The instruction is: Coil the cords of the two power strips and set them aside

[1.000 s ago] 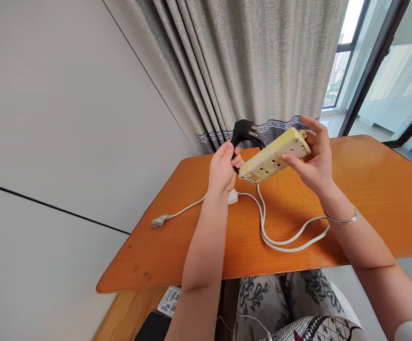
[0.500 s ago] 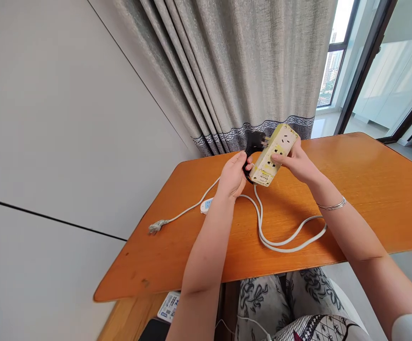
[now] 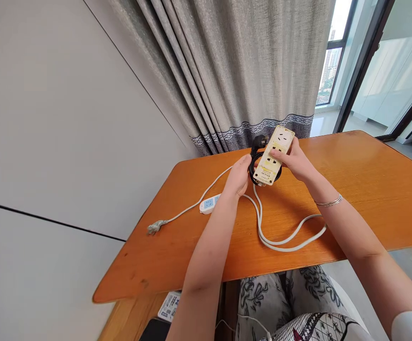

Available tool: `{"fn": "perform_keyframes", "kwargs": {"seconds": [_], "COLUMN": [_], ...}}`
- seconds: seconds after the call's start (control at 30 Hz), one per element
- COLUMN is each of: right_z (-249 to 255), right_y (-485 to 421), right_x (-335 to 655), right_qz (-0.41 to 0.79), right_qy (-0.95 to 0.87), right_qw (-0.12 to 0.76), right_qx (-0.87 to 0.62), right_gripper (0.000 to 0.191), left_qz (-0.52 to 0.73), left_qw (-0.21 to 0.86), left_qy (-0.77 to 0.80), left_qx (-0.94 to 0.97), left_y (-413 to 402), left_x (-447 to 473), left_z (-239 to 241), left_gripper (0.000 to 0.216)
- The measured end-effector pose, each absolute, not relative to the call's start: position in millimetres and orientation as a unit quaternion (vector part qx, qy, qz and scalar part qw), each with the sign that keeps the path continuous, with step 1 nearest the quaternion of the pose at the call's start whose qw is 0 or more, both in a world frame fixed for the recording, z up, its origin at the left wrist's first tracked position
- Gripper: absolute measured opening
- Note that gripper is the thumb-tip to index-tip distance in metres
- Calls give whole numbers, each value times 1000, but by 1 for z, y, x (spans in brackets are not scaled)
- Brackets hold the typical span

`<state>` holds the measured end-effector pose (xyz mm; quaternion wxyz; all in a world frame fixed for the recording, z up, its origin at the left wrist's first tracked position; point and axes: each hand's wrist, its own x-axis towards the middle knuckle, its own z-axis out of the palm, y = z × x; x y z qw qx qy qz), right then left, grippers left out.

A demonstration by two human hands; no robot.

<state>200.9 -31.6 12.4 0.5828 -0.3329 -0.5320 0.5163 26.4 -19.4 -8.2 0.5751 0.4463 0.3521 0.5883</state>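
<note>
My right hand grips a yellowed power strip, sockets facing up, low over the orange table. A coiled black cord with a black plug sits beneath and behind the strip. My left hand is closed on the left side of that black coil. A small white and blue power strip lies on the table just left of my left wrist. Its white cable loops across the table toward my right forearm, and its white plug rests near the table's left edge.
A grey curtain hangs behind the table, with a plain wall on the left and windows on the right. Below the table's front edge are my patterned trousers, a dark phone-like object and a printed card.
Both hands have lowered the yellowed strip and black coil toward the tabletop. The strip turned from lying crosswise to pointing away from me, and the small white strip is now uncovered.
</note>
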Motion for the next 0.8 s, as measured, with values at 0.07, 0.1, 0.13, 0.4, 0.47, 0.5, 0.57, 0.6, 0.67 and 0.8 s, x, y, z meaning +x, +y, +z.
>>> {"fn": "perform_keyframes", "kwargs": {"seconds": [0.07, 0.1, 0.13, 0.4, 0.47, 0.5, 0.57, 0.6, 0.67, 0.8], "right_z": [9, 7, 5, -9, -11, -11, -11, -12, -13, -18], "right_y": [-27, -24, -22, -9, -9, -9, -9, -9, -8, -3], "right_x": [203, 203, 204, 205, 205, 206, 207, 208, 210, 214], "right_qz": [521, 525, 531, 556, 559, 562, 577, 590, 619, 646], "right_qy": [-519, -510, -501, -454, -452, -454, -467, -477, -492, -484], "right_qw": [584, 584, 584, 585, 585, 583, 569, 557, 531, 519], "right_qx": [-345, -351, -356, -378, -376, -373, -354, -337, -304, -281], "right_gripper": [83, 83, 83, 78, 77, 75, 69, 66, 61, 58], "left_qz": [592, 594, 594, 578, 578, 578, 579, 578, 570, 552], "left_qw": [572, 573, 573, 532, 520, 516, 514, 515, 521, 531], "left_qy": [348, 347, 349, 382, 390, 393, 396, 395, 393, 397], "left_qx": [449, 446, 443, 487, 494, 495, 494, 496, 499, 506], "left_y": [-15, -13, -12, 0, 0, 0, 0, -1, -2, -6], "left_x": [29, 30, 31, 27, 27, 26, 25, 25, 24, 22], "left_z": [-15, -18, -21, -36, -36, -35, -32, -31, -28, -25], "left_gripper": [21, 23, 24, 28, 28, 28, 29, 30, 31, 30]}}
